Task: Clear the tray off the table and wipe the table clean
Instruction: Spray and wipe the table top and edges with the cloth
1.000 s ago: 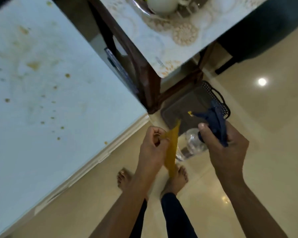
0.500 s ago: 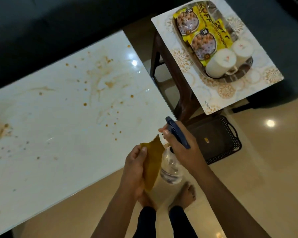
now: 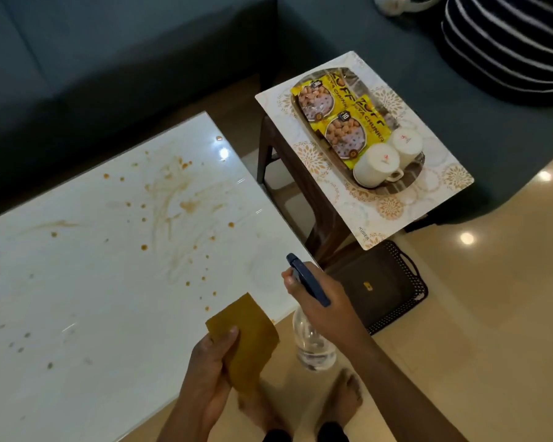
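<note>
The white table (image 3: 77, 298) fills the left side and is spotted with brown stains. My left hand (image 3: 209, 374) grips a folded mustard-yellow cloth (image 3: 246, 339) just over the table's near right corner. My right hand (image 3: 320, 301) holds a clear spray bottle (image 3: 313, 349) by its dark blue trigger head, nozzle towards the table, beside the corner. The tray (image 3: 411, 183) with two yellow snack packets (image 3: 339, 122) and two white cups (image 3: 375, 165) rests on a small patterned side table (image 3: 393, 215) at the upper right.
A dark perforated basket (image 3: 393, 291) sits on the floor under the side table. A dark blue sofa (image 3: 109, 59) runs behind both tables, with a striped cushion (image 3: 508, 43) at top right. My bare feet (image 3: 342, 397) stand on the shiny beige floor.
The view rose from the floor to the table top. My left hand lifted the cloth from hanging to held flat over the table corner. My right hand brought the bottle up.
</note>
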